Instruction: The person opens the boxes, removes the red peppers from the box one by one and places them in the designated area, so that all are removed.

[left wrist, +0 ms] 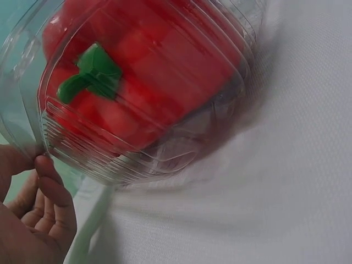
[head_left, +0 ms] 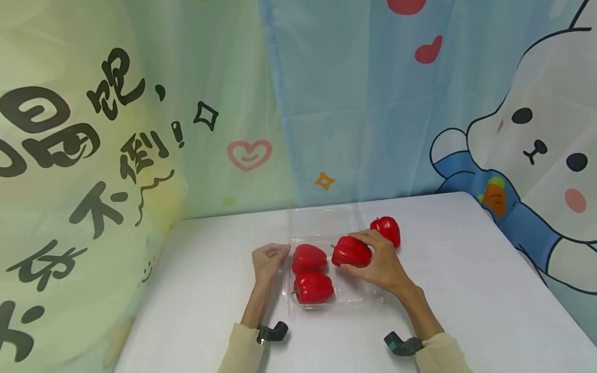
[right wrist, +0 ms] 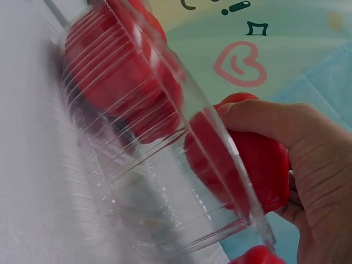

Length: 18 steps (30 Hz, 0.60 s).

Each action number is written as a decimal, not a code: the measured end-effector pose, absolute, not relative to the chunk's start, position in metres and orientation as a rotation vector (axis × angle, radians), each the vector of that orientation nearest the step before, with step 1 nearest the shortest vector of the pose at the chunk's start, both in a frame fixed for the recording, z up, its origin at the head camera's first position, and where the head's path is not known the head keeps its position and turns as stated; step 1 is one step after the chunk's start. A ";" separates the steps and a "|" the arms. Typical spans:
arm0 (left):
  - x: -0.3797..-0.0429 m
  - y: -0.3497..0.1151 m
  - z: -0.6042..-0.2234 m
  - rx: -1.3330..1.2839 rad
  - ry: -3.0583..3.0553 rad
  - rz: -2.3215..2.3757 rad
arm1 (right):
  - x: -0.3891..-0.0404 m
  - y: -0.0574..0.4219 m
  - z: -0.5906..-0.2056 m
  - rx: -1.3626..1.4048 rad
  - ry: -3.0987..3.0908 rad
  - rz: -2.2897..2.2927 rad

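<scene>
A clear plastic clamshell box point(head_left: 352, 294) lies with its lid point(head_left: 322, 220) folded back toward the curtain. Two red bell peppers, a rear one point(head_left: 309, 258) and a front one point(head_left: 313, 288), sit in its left half. My left hand point(head_left: 270, 263) pinches the box's left rim between thumb and finger, plain in the left wrist view. With fingers and thumb around it, my right hand point(head_left: 380, 261) holds a third red bell pepper point(head_left: 351, 252) over the right half; the right wrist view shows this pepper point(right wrist: 258, 165) partly behind the clear wall.
Another red bell pepper point(head_left: 387, 231) lies on the white table point(head_left: 466, 290) behind the right hand, beside the box. A printed curtain point(head_left: 326, 103) hangs along the table's back edge. Dark wrist cameras sit on both wrists.
</scene>
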<state>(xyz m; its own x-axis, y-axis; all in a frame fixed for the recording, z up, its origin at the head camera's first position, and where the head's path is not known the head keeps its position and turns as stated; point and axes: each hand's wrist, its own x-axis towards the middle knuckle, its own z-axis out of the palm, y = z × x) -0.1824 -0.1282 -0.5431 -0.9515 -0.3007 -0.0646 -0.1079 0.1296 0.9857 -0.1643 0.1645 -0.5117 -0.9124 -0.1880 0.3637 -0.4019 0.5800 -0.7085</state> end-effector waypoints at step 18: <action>-0.183 -0.130 -0.544 0.386 -2.241 -1.937 | -0.162 0.178 -0.501 0.475 -2.419 1.168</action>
